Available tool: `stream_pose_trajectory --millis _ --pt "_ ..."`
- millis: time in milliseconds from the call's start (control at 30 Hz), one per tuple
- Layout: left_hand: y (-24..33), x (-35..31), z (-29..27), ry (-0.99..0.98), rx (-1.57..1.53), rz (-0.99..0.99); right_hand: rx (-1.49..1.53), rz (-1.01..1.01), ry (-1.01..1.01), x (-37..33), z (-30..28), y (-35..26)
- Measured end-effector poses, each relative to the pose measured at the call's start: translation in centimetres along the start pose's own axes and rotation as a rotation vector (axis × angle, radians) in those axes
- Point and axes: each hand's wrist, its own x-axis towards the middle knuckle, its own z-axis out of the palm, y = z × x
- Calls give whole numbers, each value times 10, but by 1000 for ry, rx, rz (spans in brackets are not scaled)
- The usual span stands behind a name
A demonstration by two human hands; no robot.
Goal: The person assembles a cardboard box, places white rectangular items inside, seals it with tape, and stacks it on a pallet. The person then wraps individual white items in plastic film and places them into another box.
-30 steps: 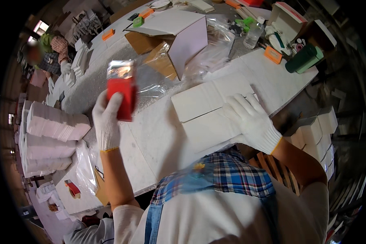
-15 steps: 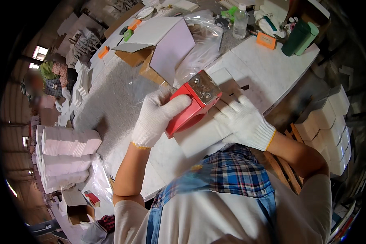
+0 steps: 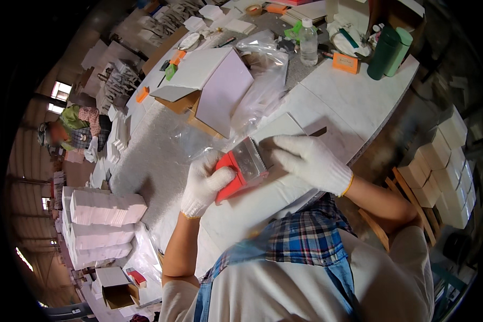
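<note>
1 gloved L hand (image 3: 201, 185) grips red tape dispenser (image 3: 241, 172) over white box (image 3: 282, 126) on surface (image 3: 354, 110); gloved R hand (image 3: 314, 163), fingers extended, nr dispenser's metal end, can't tell if touching box.

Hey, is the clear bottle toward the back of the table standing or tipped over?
Upright: the clear bottle stands on its base, white cap on top.
</note>
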Motion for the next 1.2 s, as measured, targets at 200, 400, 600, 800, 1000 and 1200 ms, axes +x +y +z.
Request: stream_pose_trajectory --millis 200,400,600,800,1000,1200 --pt "-3 -4 -4 -18 -19 26 688 415 -202 11 10 -16" --pt "-13 -4 -5 28 16 114 675 399 -206 13 17 -12" --pt "0 -6 -7 7 38 -26 842 450 -166 8 20 -7" --pt "-7 -5 -4 22 23 75 1248 545 -70 0 35 6" --pt "-1 -4 -9 -31 49 -13 1311 590 -188 6 22 6" --pt "-7 -4 -1 23 2 130 1081 507 -98 4 24 -17"
